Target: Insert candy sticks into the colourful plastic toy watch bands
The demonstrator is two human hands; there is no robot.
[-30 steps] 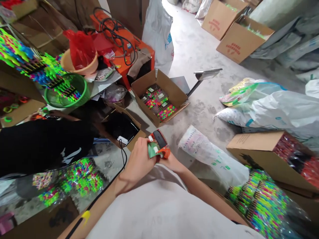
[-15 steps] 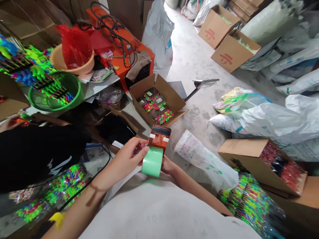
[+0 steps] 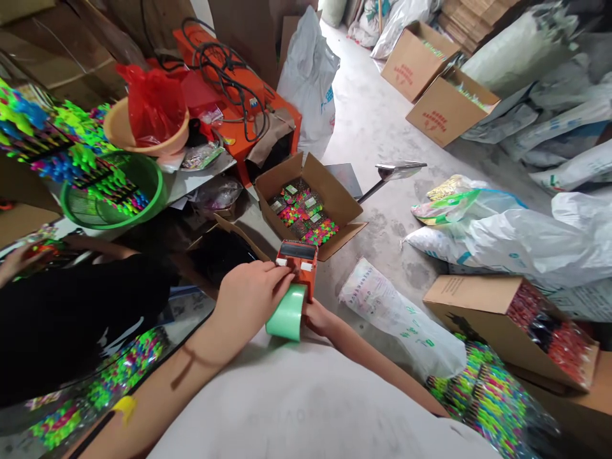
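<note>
In front of the carton (image 3: 351,201), the tape dispenser (image 3: 309,275) is held by the right hand (image 3: 319,319), grip closed; the left hand (image 3: 253,290) is now laid farther across it, hold unclear.

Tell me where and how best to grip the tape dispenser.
Probably by its orange frame, coming from the right: the straight right edge shows bare beyond the right hand, while the left hand covers part of the green roll.

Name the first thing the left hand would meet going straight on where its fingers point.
The orange tape dispenser; the left hand seems to be right at it, though exact contact is unclear.
</note>
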